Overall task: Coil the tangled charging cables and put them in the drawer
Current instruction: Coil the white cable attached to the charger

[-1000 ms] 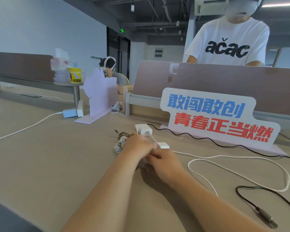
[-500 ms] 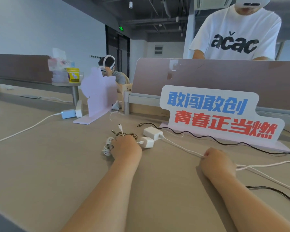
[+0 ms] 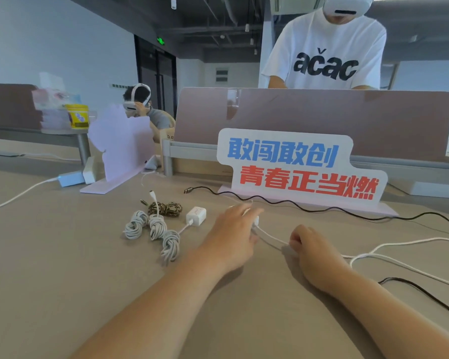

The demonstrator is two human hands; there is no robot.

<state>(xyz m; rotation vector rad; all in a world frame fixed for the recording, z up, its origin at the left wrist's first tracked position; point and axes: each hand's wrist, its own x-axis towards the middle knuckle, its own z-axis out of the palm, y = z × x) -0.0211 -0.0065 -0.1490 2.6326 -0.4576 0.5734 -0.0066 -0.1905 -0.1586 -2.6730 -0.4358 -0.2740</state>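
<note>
Landmark: a white standing sign with blue and red characters (image 3: 296,164) stands upright at the back of the beige desk (image 3: 62,268).
Left hand: the left hand (image 3: 233,234) reaches out just in front of the sign's left end, fingers stretched forward over a small white charger block (image 3: 255,221). The fingers are blurred, so from here I cannot tell whether they have closed on it.
Right hand: the right hand (image 3: 309,251) rests on the desk in front of the sign's middle, fingers curled in, pinching a long white charging cable (image 3: 270,237).
White cable: it runs from the charger block to the right hand, then trails off in loose loops on the desk in front of the sign's right end.
Black cable: a thin black wavy cable (image 3: 322,209) lies along the foot of the sign, its plug end just left of the sign.
Coiled cables: three knotted bundles of pale grey cable (image 3: 157,226) lie side by side on the desk, left of the sign and nearer the person. A brown braided cable coil (image 3: 166,209) sits just behind them. A white cube-shaped charger (image 3: 196,216) lies between the bundles and the left hand, with a thin lead running to the nearest bundle.
</note>
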